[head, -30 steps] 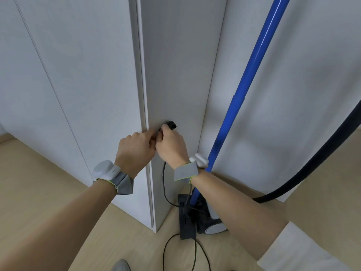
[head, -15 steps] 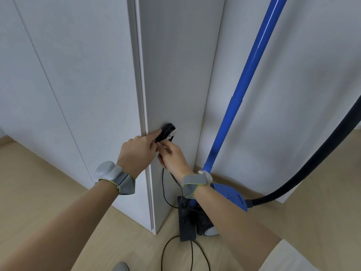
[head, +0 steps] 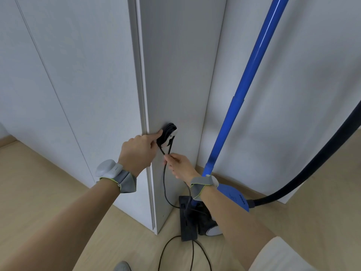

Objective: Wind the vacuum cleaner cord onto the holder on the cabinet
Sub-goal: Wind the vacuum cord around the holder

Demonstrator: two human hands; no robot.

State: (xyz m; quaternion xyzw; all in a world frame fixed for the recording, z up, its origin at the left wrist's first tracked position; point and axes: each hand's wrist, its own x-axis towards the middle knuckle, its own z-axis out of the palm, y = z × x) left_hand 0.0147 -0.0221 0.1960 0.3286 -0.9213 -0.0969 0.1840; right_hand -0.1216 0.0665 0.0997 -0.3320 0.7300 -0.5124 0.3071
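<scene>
On cabinet side panel (head: 175, 75): white holder (head: 172, 136) carrying dark coil of cord (head: 164, 180). Left hand (head: 137, 151), forefinger straight, other fingers curled, presses coil. Just below that fingertip, right hand (head: 180, 167) pinches cord; free length runs vertically down to floor by vacuum cleaner (head: 207, 218). Half a second ago right hand sat higher, at the holder; now lowered.

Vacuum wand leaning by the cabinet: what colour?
Bright blue wand; the head view, the only one, shows it running up from the vacuum body.
</scene>
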